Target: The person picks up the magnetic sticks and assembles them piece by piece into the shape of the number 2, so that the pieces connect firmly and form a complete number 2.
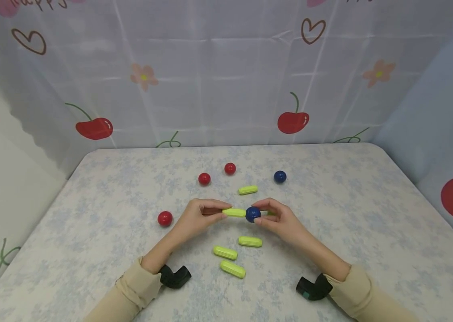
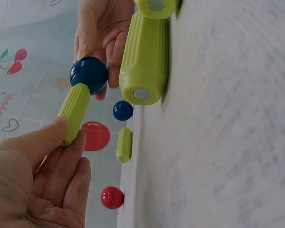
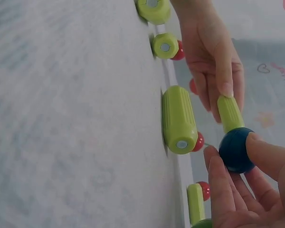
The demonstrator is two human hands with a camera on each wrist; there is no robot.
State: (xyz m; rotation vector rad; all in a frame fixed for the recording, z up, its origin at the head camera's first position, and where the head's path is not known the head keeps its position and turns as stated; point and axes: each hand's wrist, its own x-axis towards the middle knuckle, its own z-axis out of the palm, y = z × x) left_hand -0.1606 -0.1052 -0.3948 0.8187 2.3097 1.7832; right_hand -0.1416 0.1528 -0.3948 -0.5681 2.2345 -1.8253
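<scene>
In the head view my left hand pinches one end of a yellow-green ribbed rod between thumb and fingers. A glossy blue ball sits against the rod's other end. My right hand pinches that ball, its thumb on the near side. The right wrist view shows the ball meeting the held rod end-on. Part of another yellow-green rod shows behind the right fingers, mostly hidden.
Nearer me lie three yellow-green rods, their ends silvery in the left wrist view. Farther back are one more rod, a second blue ball and two red balls. A third red ball sits left of my left hand.
</scene>
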